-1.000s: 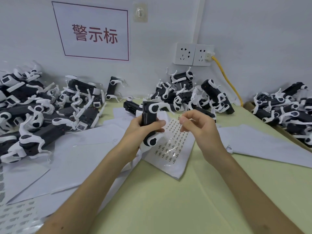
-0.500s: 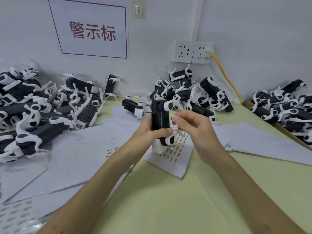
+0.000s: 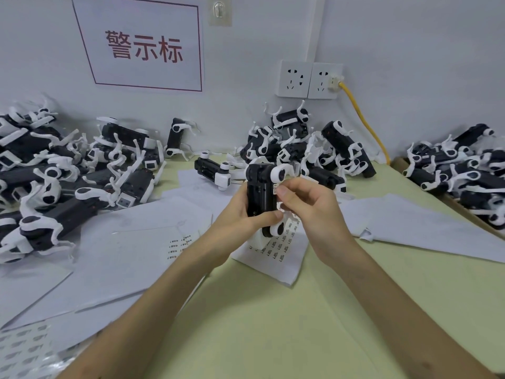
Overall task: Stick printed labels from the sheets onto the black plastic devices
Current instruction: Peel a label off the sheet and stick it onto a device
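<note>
My left hand (image 3: 240,217) grips a black plastic device (image 3: 259,198) with white arms, upright above the table's middle. My right hand (image 3: 308,206) pinches a small white printed label (image 3: 275,188) at its fingertips and holds it against the device's right edge. Under both hands lies a label sheet (image 3: 276,250) with rows of small printed labels. A second sheet (image 3: 179,243) with a few labels lies to the left.
Piles of black-and-white devices sit at the left (image 3: 54,181), back middle (image 3: 306,149) and right (image 3: 464,170). Blank backing sheets (image 3: 410,222) cover parts of the green table (image 3: 273,324). A yellow cable (image 3: 363,124) runs from the wall socket.
My left hand has turned the device upright and brought it toward the right hand. My right hand has carried the label to the device's right edge.
</note>
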### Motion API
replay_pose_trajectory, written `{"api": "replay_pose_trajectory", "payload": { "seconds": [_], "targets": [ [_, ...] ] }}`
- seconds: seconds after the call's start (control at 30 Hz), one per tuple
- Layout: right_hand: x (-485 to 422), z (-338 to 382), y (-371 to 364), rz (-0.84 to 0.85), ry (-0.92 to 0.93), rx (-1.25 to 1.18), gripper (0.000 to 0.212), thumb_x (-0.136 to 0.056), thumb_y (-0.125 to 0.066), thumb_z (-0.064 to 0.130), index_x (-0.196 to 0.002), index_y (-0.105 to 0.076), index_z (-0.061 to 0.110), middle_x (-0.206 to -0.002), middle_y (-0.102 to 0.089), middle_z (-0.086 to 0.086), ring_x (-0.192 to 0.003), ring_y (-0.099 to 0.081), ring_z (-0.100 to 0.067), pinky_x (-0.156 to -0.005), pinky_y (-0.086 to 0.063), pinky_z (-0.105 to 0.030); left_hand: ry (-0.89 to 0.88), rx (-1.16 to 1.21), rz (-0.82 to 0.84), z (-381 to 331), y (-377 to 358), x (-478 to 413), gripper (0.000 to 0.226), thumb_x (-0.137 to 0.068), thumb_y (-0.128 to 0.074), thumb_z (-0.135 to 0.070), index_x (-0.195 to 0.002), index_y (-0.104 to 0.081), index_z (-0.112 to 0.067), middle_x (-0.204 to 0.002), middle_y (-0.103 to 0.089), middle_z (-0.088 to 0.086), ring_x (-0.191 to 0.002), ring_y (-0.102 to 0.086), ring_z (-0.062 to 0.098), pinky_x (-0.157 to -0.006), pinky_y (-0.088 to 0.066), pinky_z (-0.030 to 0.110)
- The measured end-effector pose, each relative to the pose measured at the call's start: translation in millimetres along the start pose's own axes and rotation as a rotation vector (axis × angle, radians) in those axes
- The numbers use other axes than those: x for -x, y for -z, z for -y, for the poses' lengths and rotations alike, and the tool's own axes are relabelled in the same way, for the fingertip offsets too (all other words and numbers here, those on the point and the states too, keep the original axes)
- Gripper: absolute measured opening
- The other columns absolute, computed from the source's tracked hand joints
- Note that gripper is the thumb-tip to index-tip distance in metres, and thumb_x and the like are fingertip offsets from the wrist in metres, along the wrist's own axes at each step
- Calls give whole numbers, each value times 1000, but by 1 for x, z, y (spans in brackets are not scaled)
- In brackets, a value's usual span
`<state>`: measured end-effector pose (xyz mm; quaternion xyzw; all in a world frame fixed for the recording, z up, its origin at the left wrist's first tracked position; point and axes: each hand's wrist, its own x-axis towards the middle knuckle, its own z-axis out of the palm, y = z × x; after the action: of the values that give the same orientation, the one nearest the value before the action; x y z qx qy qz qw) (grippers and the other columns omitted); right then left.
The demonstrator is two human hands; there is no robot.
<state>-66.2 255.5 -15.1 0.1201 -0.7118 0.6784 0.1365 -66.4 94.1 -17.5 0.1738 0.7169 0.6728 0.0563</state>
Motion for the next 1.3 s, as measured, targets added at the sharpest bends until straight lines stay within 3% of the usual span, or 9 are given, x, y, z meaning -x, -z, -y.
{"api": "replay_pose_trajectory", "payload": {
  "seconds": [0.17, 0.3, 0.5, 0.67, 0.83, 0.93, 1.03, 1.17, 1.3],
  "targets": [
    [1, -1, -1, -17, -2, -6, 11, -97, -66, 13, -97, -73, 4, -91, -74, -12, -83, -67, -15, -80, -54, -30, -18, 7, -4, 0, 0, 1, 46, -93, -70, -4, -131, -52, -21, -113, -69, -10, -99, -67, -9, -78, -48, 6],
    [1, -1, -2, -41, 0, -5, 10, -96, -67, 12, -96, -72, 4, -95, -73, -19, -87, -68, -23, -89, -56, -45, -33, -3, 1, 0, 0, 1, 47, -93, -68, -1, -133, -51, -19, -113, -71, -11, -101, -68, -7, -79, -49, 8],
    [3, -1, -5, -76, 2, -6, 8, -96, -68, 13, -90, -73, 12, -92, -75, -14, -89, -70, -29, -92, -56, -52, -47, -27, -16, 2, 0, -1, 47, -93, -70, -4, -133, -52, -19, -117, -71, -7, -106, -68, -2, -83, -50, 11],
    [3, -1, -6, -85, 2, 0, 9, -95, -69, 14, -87, -73, 15, -86, -75, -7, -85, -70, -23, -88, -56, -47, -65, -37, -24, 5, 0, -2, 47, -92, -72, -6, -131, -52, -21, -109, -72, -14, -105, -67, -3, -83, -50, 11],
    [3, -2, -7, -108, 20, -13, 8, -95, -69, 12, -88, -73, 13, -89, -75, -12, -92, -70, -35, -86, -56, -45, -82, -53, -32, 7, 0, -4, 44, -91, -74, -9, -126, -53, -25, -99, -71, -23, -101, -66, -6, -81, -49, 10],
    [4, -3, -8, -114, 24, -16, 9, -94, -70, 12, -87, -73, 16, -88, -75, -10, -89, -71, -30, -85, -57, -45, -100, -53, -42, 7, -1, -4, 44, -90, -74, -9, -127, -53, -21, -101, -71, -17, -101, -67, -2, -84, -52, 15],
    [3, -4, -7, -123, 32, -28, 8, -94, -70, 12, -87, -73, 16, -88, -75, -10, -90, -71, -32, -85, -57, -43, -123, -56, -40, 6, -3, -3, 44, -91, -74, -7, -126, -52, -20, -95, -70, -23, -98, -66, -5, -81, -51, 13],
    [3, -6, -7, -121, 46, -37, 7, -93, -70, 10, -88, -71, 6, -83, -74, -9, -81, -69, -20, -79, -58, -32, -163, -80, -42, 5, -5, -2, 46, -91, -72, -5, -129, -49, -18, -88, -66, -28, -91, -64, -8, -79, -52, 13],
    [2, -7, -3, -93, -14, -87, 21, -86, -78, 15, -73, -63, 6, -79, -74, -5, -80, -69, -16, -83, -56, -33, -170, -91, -42, 5, -5, -1, 44, -91, -72, -4, -127, -49, -17, -95, -68, -17, -89, -64, -7, -75, -52, 13]
  ]
}}
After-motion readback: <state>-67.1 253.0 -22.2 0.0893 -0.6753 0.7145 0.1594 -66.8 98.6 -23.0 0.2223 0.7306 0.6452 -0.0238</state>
